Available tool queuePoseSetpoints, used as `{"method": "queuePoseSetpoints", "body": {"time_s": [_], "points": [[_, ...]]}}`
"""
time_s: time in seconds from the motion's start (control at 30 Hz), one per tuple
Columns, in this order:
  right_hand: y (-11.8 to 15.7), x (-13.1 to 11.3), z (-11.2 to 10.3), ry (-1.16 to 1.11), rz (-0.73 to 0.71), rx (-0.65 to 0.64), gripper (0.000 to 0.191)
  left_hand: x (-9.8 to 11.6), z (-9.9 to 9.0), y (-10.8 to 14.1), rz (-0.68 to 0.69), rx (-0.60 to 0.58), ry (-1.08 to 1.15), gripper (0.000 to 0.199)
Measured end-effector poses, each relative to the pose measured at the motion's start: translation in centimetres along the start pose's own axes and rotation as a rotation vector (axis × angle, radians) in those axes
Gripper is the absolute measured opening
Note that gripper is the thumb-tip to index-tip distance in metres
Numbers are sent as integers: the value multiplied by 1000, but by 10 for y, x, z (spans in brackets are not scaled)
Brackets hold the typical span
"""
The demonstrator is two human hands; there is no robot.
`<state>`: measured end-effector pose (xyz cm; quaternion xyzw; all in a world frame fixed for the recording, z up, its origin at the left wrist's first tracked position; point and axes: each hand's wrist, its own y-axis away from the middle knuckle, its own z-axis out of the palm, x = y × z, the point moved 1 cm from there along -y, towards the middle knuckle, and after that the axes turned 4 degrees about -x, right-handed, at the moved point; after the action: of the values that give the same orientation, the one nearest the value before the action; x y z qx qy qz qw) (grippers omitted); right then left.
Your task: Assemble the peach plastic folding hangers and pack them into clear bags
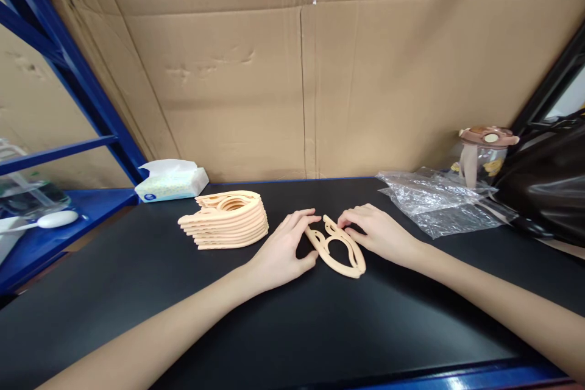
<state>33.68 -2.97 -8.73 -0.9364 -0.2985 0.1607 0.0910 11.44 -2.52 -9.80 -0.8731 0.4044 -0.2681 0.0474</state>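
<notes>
A peach plastic folding clothes hanger (339, 265) lies folded on the black table. My left hand (287, 247) rests at its left side, thumb and fingers apart around the tip of one arm; whether they touch it is hard to tell. On the other side, my right hand (375, 231) has its fingers bent over the upper right arm of the hanger, with thumb and forefinger against it. Left of my left hand stands a neat stack of matching folded hangers (228, 228).
A tissue pack (172, 181) sits behind the stack. Crumpled clear plastic bags (434, 204) lie at right, before a drinking bottle (487, 155) and a black bag (543, 189). Cardboard (219, 85) walls the back; a blue frame (77, 79) and white spoon (57, 219) are at left.
</notes>
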Motion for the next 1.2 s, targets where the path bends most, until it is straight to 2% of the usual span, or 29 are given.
{"method": "queuePoseSetpoints", "body": {"time_s": [0.1,0.17,0.23,0.3,0.43,0.53,0.67,0.77,0.87,1.2], "points": [[1,-3,2,-170,-9,-43,18,2,-1,0,-7,-92,9,68],[1,-6,4,-388,-38,-87,15,3,-2,0,-1,-151,2,79],[1,-8,6,-632,-46,-125,9,5,-4,0,4,-186,-18,82],[0,-8,7,-786,-2,-111,11,7,-5,0,6,-187,-36,80],[-3,-1,5,-705,186,-3,21,12,-6,0,39,-112,-55,79],[-5,5,2,-659,243,-20,30,13,-9,-1,81,9,-101,73],[-6,5,-2,-896,254,-88,39,15,-14,-2,109,149,-139,64],[-4,1,-5,-1057,256,-64,36,15,-16,-2,101,146,-132,66],[-3,-4,-7,-1120,268,-60,34,15,-15,0,98,136,-101,69],[-4,-3,-4,-1074,239,-71,34,19,-16,1,97,115,-165,71]]}}
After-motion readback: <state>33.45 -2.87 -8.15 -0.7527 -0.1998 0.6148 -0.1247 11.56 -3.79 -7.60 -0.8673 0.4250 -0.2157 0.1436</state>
